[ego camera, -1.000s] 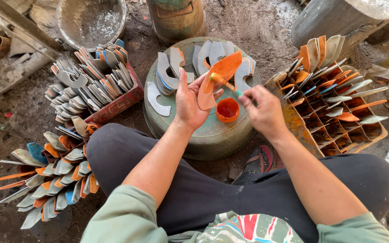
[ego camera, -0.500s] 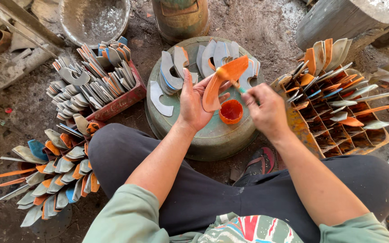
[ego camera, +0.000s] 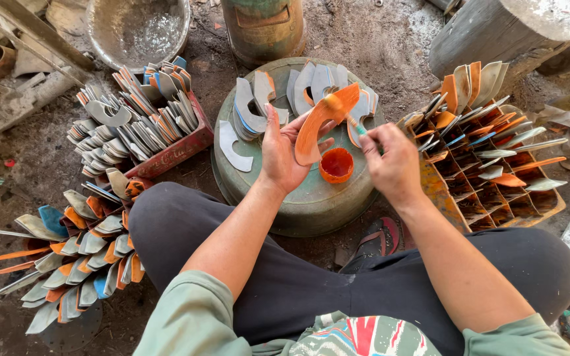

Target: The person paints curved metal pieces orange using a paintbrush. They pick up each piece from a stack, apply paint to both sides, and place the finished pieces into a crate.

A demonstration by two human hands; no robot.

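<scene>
My left hand [ego camera: 284,153] holds a curved metal blade [ego camera: 319,122] coated in orange paint, resting on my open palm above an upturned green metal drum [ego camera: 298,204]. My right hand [ego camera: 392,161] grips a small paintbrush [ego camera: 346,115] whose tip touches the blade's upper end. A small orange pot of paint [ego camera: 336,165] stands on the drum between my hands. Several unpainted grey blades [ego camera: 251,112] lie on the drum's far side.
A red crate [ego camera: 173,148] of stacked blades stands at the left. A fan of grey and orange blades [ego camera: 67,260] lies by my left knee. An orange divided rack [ego camera: 489,165] with painted blades stands at the right. A metal basin [ego camera: 136,29] and a log [ego camera: 509,29] lie beyond.
The brush has moved up along the blade to its upper end. My left hand has kept the blade in nearly the same place.
</scene>
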